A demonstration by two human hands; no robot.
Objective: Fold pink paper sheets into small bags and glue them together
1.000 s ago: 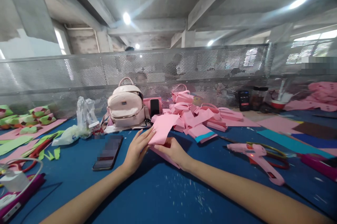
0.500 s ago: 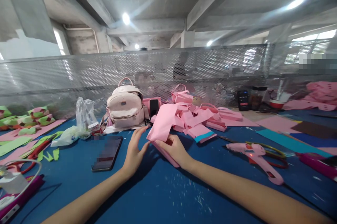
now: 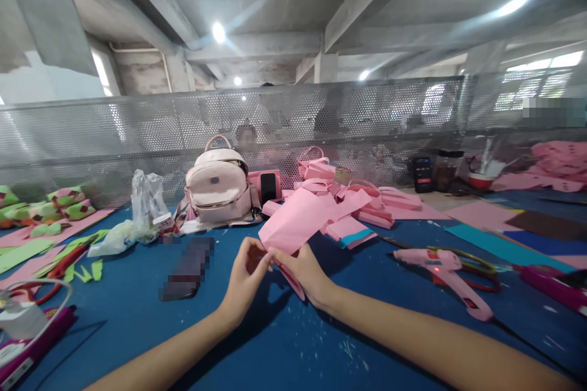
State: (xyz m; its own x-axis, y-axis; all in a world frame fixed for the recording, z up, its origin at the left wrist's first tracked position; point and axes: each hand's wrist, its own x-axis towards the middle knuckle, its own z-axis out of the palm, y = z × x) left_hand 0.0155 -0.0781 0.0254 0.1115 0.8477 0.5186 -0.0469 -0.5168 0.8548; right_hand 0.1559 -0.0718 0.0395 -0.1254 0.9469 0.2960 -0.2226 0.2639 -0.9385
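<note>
A folded pink sheet (image 3: 293,219), felt or thick paper, is held up above the table in front of me. My right hand (image 3: 308,275) grips its lower edge, thumb on the near side, and a narrow folded end hangs below the fingers. My left hand (image 3: 250,271) has its fingertips pinched together at the sheet's lower left corner, close to the right thumb. Just behind lies a pile of pink strips and pieces (image 3: 358,201), partly covered by the sheet. One piece there carries a blue band (image 3: 356,235).
Right of my hands lies a pink glue gun (image 3: 452,275) with scissors (image 3: 488,265) behind it. At left are a phone (image 3: 188,268), a plastic bag (image 3: 149,198), orange-handled scissors (image 3: 62,268) and a power strip (image 3: 41,342). A backpack (image 3: 217,186) stands before the perforated metal screen (image 3: 156,128).
My left hand has moved right and closed from spread fingers to a pinch at the sheet's corner. The pink sheet has tilted, its upper end swinging to the right.
</note>
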